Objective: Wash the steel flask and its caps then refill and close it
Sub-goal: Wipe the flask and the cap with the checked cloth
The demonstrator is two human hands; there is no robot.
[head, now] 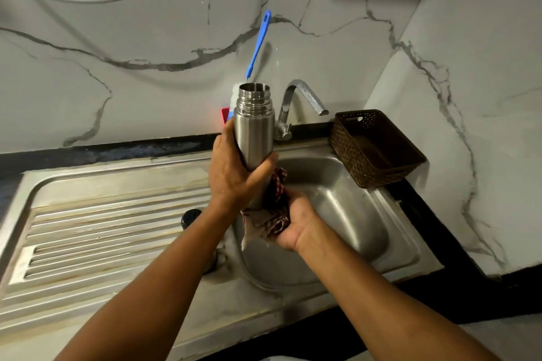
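Note:
The steel flask (pixel 254 126) stands upright in the air above the sink's left rim, its threaded mouth uncapped. My left hand (pixel 234 170) grips its lower body. Under it, my right hand (pixel 289 223) holds a red-and-beige checked cloth (pixel 269 214) bunched against the flask's base. A dark round cap (pixel 190 217) lies on the drainboard, partly hidden behind my left forearm. A second cap-like object (pixel 212 262) shows just below that forearm, mostly hidden.
The steel sink basin (pixel 352 214) lies right of the ribbed drainboard (pixel 102 228). A chrome tap (pixel 296 105) rises behind the flask. A blue-handled bottle brush (pixel 259 41) leans on the marble wall. A brown perforated basket (pixel 378 146) sits at the back right corner.

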